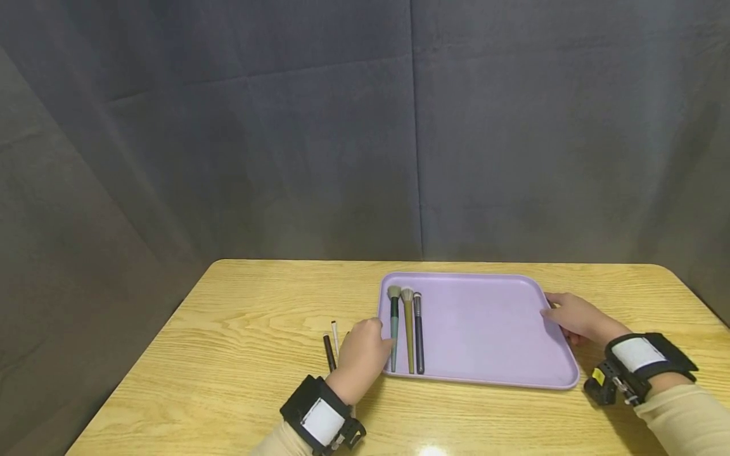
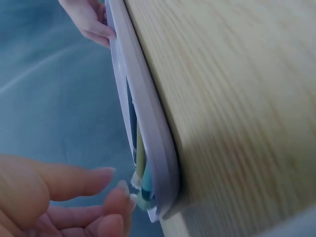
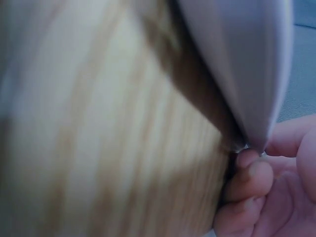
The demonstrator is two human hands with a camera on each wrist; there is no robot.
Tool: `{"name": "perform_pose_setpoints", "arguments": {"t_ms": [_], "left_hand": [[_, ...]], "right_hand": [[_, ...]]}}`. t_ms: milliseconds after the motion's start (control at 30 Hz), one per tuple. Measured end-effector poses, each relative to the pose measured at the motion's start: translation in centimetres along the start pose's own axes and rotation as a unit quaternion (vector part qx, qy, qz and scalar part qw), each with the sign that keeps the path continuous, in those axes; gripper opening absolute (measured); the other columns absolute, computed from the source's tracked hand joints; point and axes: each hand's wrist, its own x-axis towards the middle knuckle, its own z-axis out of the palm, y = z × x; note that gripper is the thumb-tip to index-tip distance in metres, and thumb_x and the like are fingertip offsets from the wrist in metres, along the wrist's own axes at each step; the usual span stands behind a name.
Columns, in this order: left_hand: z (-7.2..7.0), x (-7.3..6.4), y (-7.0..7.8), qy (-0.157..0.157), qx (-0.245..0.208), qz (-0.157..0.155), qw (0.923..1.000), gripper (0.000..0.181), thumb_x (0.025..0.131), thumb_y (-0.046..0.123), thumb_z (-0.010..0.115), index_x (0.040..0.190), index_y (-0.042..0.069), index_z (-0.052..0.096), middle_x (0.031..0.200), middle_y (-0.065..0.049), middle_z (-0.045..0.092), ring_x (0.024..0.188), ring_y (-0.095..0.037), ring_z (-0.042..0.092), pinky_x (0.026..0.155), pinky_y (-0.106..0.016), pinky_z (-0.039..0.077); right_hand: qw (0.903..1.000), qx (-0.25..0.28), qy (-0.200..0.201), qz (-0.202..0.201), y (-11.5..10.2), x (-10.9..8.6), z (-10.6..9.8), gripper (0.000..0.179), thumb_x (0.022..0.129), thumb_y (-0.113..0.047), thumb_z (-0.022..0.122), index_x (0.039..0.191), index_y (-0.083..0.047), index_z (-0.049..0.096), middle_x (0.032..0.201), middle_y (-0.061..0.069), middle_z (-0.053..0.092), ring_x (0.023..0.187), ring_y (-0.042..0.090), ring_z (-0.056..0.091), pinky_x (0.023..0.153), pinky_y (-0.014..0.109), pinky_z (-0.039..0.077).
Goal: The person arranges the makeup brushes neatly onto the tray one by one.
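Note:
A lilac tray lies on the table, with three makeup brushes side by side along its left end: a green-handled one, an olive-handled one and a black-handled one. My right hand pinches the tray's right rim, thumb on top and fingertips tucked beneath, as the right wrist view shows. At the left rim is my left hand. Its thumb and loosely bent fingers stand apart in the left wrist view, nothing between them, close to the rim by the brush heads.
Left of my left hand, a dark-handled stick and a thin white one lie on the wooden table, partly hidden by the hand. A grey curtain hangs behind the table's back edge.

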Motion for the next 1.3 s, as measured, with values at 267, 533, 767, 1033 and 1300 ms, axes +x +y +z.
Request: {"name": "perform_pose_setpoints", "arguments": {"t_ms": [267, 533, 767, 1033, 1300], "left_hand": [[-1.2, -0.9, -1.7, -0.012, 0.040, -0.020, 0.9989, 0.017, 0.082, 0.003, 0.074, 0.087, -0.009, 0.064, 0.072, -0.014, 0.060, 0.057, -0.019, 0.054, 0.048, -0.033, 0.047], [-1.9, -1.6, -2.9, -0.022, 0.063, -0.047, 0.9967, 0.018, 0.083, 0.004, 0.074, 0.087, -0.009, 0.063, 0.067, -0.012, 0.058, 0.055, -0.019, 0.054, 0.048, -0.034, 0.047], [-1.9, -1.9, -3.5, -0.038, 0.053, -0.067, 0.9956, 0.013, 0.083, 0.002, 0.072, 0.080, -0.007, 0.063, 0.060, -0.007, 0.052, 0.047, -0.015, 0.050, 0.040, -0.026, 0.041], [-1.9, -2.0, -4.0, -0.051, 0.059, -0.056, 0.9954, 0.019, 0.080, 0.000, 0.071, 0.067, -0.001, 0.057, 0.055, -0.004, 0.049, 0.044, -0.013, 0.049, 0.038, -0.024, 0.040], [-2.1, -2.0, -3.9, -0.075, 0.064, -0.070, 0.9926, 0.021, 0.076, 0.006, 0.078, 0.069, 0.000, 0.059, 0.057, -0.004, 0.050, 0.047, -0.014, 0.050, 0.040, -0.026, 0.041]], "right_hand": [[1.0000, 0.002, 0.004, -0.007, 0.1, 0.0, 0.2, 0.062, 0.098, -0.017, 0.048, 0.139, 0.022, 0.022, 0.055, 0.002, 0.043, 0.042, 0.013, 0.041, 0.044, 0.027, 0.037], [0.9999, -0.011, 0.003, -0.005, 0.2, 0.1, 0.1, 0.063, 0.098, -0.017, 0.049, 0.138, 0.023, 0.021, 0.056, 0.002, 0.043, 0.043, 0.013, 0.042, 0.045, 0.027, 0.037], [1.0000, -0.006, 0.001, 0.000, 0.2, 0.0, 0.1, 0.062, 0.099, -0.016, 0.049, 0.139, 0.022, 0.021, 0.057, 0.003, 0.043, 0.043, 0.014, 0.042, 0.046, 0.027, 0.038], [1.0000, -0.009, 0.001, -0.003, 0.3, 0.0, 0.2, 0.062, 0.098, -0.016, 0.048, 0.139, 0.022, 0.021, 0.057, 0.003, 0.043, 0.044, 0.014, 0.043, 0.046, 0.028, 0.038], [1.0000, -0.007, 0.002, -0.002, 0.2, 0.0, 0.3, 0.062, 0.098, -0.017, 0.048, 0.139, 0.021, 0.021, 0.057, 0.003, 0.043, 0.044, 0.014, 0.042, 0.046, 0.028, 0.038]]}}
